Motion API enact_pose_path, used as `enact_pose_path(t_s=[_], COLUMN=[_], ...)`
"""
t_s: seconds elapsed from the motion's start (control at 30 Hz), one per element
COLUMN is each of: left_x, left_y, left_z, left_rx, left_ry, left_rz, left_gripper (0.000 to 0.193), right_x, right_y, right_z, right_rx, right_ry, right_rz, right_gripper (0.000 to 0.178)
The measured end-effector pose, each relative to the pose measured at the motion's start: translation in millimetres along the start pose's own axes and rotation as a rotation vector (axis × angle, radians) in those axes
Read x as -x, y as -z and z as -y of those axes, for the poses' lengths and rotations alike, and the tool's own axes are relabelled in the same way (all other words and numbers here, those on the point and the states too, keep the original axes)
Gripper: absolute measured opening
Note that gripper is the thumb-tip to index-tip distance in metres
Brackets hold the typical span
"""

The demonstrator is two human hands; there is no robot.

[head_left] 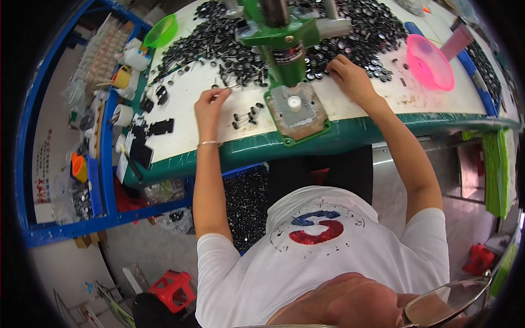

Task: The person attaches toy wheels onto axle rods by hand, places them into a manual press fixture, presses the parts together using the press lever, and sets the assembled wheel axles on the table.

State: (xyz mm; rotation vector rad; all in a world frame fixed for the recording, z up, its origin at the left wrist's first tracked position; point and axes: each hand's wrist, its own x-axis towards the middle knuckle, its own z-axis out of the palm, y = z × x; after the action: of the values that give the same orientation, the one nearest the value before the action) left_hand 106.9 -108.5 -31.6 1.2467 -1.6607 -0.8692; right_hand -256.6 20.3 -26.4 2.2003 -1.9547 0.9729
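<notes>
A white worktop with a green front edge [188, 128] carries a broad heap of small round black wheels [377, 27] and an upright green metal press [287, 65]. The right hand [353, 82], fingers bent at the heap, is nearer the press's short white cylinder [295, 103]; its grip cannot be told. The left hand [209, 106] appears to pinch a thin metal rod [234, 87], roughly sideways, the cylinder rightward and slightly bodyward; black-ended axles [251, 112] lie between.

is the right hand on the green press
No, the right hand is at the pile of black parts, beside the green press.
</notes>
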Motion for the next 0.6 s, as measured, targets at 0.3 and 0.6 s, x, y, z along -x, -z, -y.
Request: enact_pose_path(t_s=[0.3, 0.6], left_x=[31.9, 62.2], left_y=[15.0, -13.6], left_z=[-15.0, -57.5], left_rx=[0.681, 0.770], left_ry=[0.150, 0.142], left_rz=[0.022, 0.265], left_gripper=[0.006, 0.036], right_x=[24.5, 18.3], right_y=[23.0, 28.2], right_z=[7.6, 31.7], right_rx=[-0.370, -0.415], right_ry=[-0.339, -0.328], right_rz=[0.134, 0.209], right_gripper=[0.019, 0.022])
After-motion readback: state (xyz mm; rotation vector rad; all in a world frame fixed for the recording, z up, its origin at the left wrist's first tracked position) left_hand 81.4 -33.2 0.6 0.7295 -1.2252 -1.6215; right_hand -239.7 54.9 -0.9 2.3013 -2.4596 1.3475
